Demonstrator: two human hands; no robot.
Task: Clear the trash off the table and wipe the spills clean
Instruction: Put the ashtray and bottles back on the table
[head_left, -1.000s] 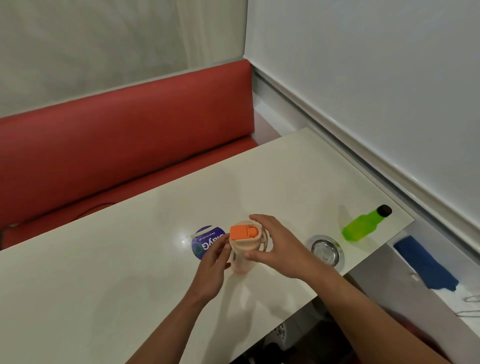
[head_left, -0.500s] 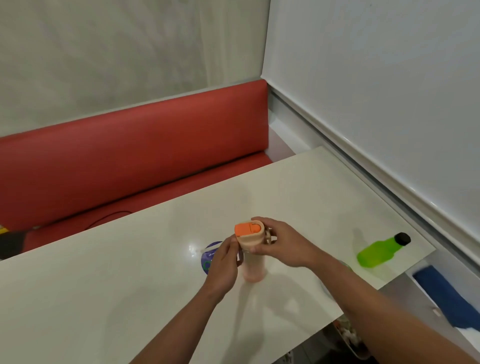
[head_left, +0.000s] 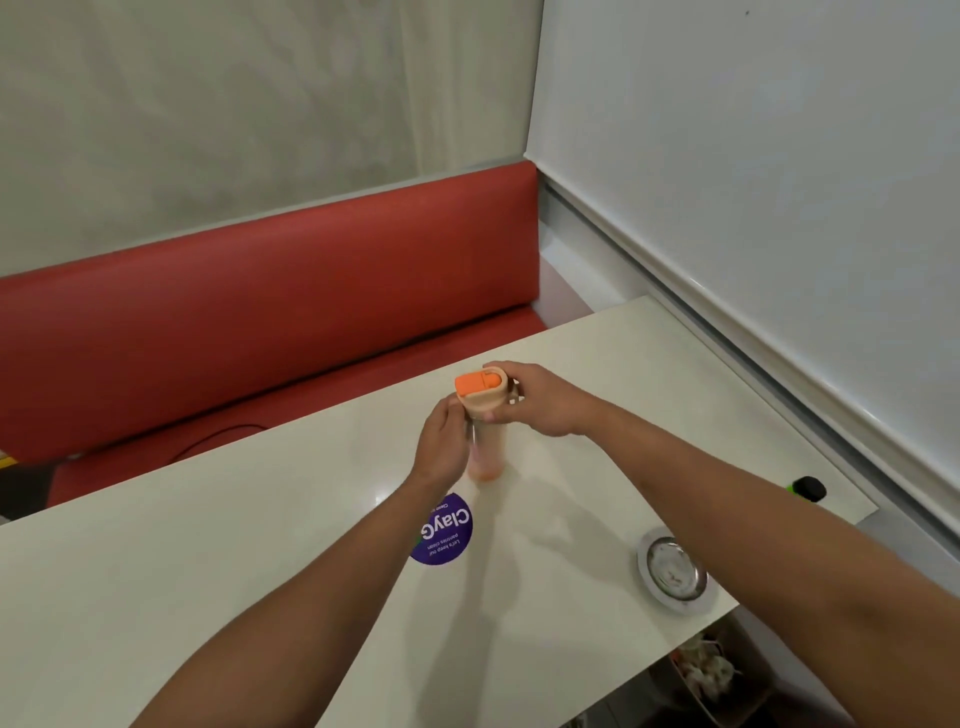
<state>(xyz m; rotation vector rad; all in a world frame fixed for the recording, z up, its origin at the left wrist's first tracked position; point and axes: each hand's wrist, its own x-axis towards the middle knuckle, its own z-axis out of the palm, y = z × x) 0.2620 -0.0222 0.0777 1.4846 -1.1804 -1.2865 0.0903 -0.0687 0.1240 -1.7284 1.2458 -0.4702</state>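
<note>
There is one bottle (head_left: 485, 421) on the white table (head_left: 208, 561), a peach one with an orange lid, standing upright near the middle of the table. Two hands hold it. The right hand (head_left: 540, 397) curls its fingers around the top part, just under the lid, from 3 o'clock. The left hand (head_left: 441, 449) grips the body from 9 o'clock, also with fingers curled; its fingertips are hidden behind the bottle.

One round purple sticker (head_left: 444, 530) lies flat at 6 o'clock from the bottle, partly covered by the left forearm. One round metal disc (head_left: 672, 569) is set in the table at 4 o'clock. One green bottle (head_left: 805, 488) lies at 3 o'clock near the table edge; only its black cap and a bit of green are seen, the rest is behind the right arm. A red bench (head_left: 260, 312) runs along 12 o'clock. Under the table edge at 5 o'clock there is a bin with something pale, hard to make out.
</note>
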